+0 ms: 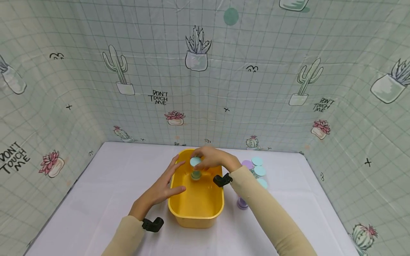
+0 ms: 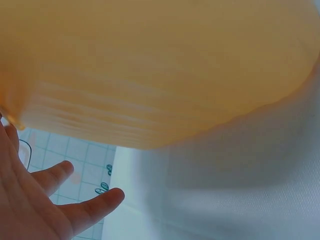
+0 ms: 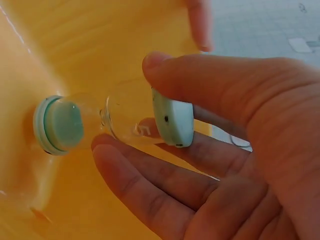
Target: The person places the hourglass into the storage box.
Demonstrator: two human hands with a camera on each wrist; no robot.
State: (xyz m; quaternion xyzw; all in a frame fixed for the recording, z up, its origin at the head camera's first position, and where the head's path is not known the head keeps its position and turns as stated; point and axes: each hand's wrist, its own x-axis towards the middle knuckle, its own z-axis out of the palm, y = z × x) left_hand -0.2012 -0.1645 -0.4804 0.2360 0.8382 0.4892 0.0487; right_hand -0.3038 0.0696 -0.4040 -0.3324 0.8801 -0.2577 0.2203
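A yellow plastic basin stands on the white-covered table in the head view. Inside its far half, my right hand holds a clear sand timer with pale mint end caps. The thumb presses by the upper cap and the fingers curve along the glass. Green sand lies in its lower bulb, and the timer's base is at the basin floor. My left hand spreads its fingers at the basin's left rim. In the left wrist view, the basin's outer wall fills the top, with the left hand beside it.
Right of the basin stand several more sand timers, with mint caps and a purple cap, partly behind the right forearm. Another purple piece shows below that arm. A grid-patterned cloth hangs behind the table.
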